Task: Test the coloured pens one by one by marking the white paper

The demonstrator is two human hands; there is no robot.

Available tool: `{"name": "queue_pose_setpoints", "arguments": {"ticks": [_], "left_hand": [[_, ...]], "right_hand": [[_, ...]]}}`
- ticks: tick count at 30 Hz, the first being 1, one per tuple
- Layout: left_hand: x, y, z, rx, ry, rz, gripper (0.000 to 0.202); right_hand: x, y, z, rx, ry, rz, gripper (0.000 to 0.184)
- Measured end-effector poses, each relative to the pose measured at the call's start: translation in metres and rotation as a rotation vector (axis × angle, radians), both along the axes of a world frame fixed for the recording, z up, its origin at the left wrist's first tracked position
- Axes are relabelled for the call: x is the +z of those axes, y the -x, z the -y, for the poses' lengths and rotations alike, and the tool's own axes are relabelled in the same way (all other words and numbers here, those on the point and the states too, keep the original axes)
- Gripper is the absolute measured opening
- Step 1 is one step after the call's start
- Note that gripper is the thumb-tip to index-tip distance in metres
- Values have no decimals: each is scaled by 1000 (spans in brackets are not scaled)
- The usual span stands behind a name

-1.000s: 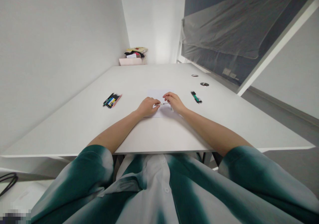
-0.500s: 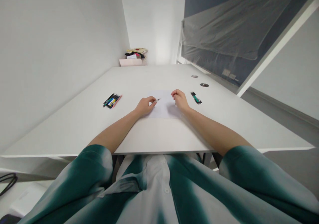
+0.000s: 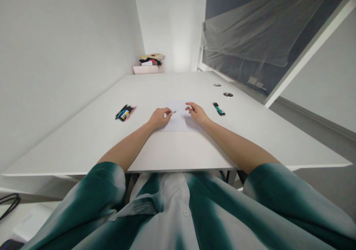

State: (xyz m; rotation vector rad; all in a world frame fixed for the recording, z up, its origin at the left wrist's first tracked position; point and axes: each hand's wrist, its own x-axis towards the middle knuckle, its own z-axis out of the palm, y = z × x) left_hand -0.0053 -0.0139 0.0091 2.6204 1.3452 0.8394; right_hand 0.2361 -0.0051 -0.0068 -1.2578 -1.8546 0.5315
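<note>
My left hand (image 3: 160, 118) is closed on a slim, light pen (image 3: 172, 112), its dark tip pointing right above a white sheet of paper (image 3: 178, 124). Over the sheet's right part, my right hand (image 3: 197, 113) has its fingers apart and nothing visible in them. A gap lies between the right fingertips and the pen tip. Left of my hands, several pens (image 3: 125, 113) lie side by side in a bunch. A few green and black pens (image 3: 218, 109) rest on the table to the right of my right hand.
The white table (image 3: 83, 146) runs up to the wall on the left. Two round metal-rimmed fittings (image 3: 228, 94) sit in its right side. At the far end stands a pale box (image 3: 146, 69) piled with items. A plastic-draped dark panel (image 3: 244, 38) rises on the right.
My right hand has shifted left toward the pen, and its fingers have spread. My left hand has drawn slightly left with the pen.
</note>
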Motion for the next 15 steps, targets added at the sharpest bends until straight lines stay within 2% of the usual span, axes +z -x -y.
{"name": "queue_pose_setpoints", "arguments": {"ticks": [2,7,11,15], "left_hand": [[0,2,-2,9,-32,-79,24],[0,4,-3,18,-63,-195,25],[0,5,-3,17,-69,-231,26],[-1,4,-4,12,-74,-241,26]], "right_hand": [[8,-7,3,14,-63,182,40],[23,-20,11,-27,-7,550,32],[24,-23,11,18,-51,647,25],[21,-17,10,31,-68,616,26]]}}
